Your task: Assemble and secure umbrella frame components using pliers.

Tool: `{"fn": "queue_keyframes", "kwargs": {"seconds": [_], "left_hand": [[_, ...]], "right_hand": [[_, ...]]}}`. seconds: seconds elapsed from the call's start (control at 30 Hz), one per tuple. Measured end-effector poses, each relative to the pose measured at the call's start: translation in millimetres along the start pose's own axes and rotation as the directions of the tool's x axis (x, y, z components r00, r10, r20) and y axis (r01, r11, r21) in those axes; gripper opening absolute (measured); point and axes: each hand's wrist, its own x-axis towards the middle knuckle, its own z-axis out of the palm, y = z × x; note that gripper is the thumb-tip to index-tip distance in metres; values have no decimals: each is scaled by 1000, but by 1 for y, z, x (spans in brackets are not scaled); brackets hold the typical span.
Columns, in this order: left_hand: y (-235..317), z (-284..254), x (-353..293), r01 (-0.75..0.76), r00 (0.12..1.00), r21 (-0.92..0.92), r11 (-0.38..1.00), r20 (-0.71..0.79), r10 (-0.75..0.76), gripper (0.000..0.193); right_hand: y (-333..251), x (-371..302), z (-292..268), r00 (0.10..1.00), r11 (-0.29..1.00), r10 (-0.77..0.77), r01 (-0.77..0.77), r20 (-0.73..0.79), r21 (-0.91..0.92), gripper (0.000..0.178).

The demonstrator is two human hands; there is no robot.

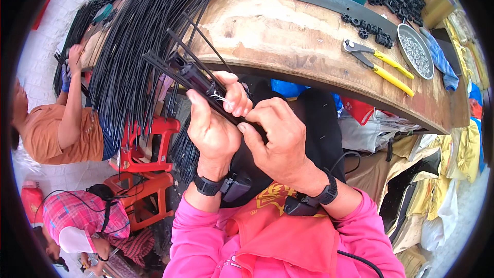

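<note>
Black ribbed frame sits clamped in my left hand, steadied at frame centre. My right hand pinches thin wire against it.

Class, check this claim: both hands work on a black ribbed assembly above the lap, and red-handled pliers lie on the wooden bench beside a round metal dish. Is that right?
Not quite. The head view shows the pliers have yellow handles, not red. The rest holds: left hand and right hand hold the black assembly, and the pliers lie beside the round metal dish.
</note>
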Motion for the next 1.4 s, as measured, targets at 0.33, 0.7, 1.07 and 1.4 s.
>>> {"fn": "queue_keyframes", "kwargs": {"seconds": [0.33,0.7,1.07,1.4], "left_hand": [[-5,3,-8,-49,997,115,992,67,42,63],[-9,-2,-16,34,991,149,988,123,-53,62],[-36,12,-17,0,1000,192,981,-3,0,75],[-16,3,2,43,999,150,988,16,-46,44]], "right_hand": [[-5,13,-1,990,995,-31,44,-136,90,31],[-11,16,-11,990,986,129,-122,-57,115,30],[0,17,-53,958,942,211,-253,195,219,45],[40,53,-185,994,802,-61,104,93,-589,25]]}}
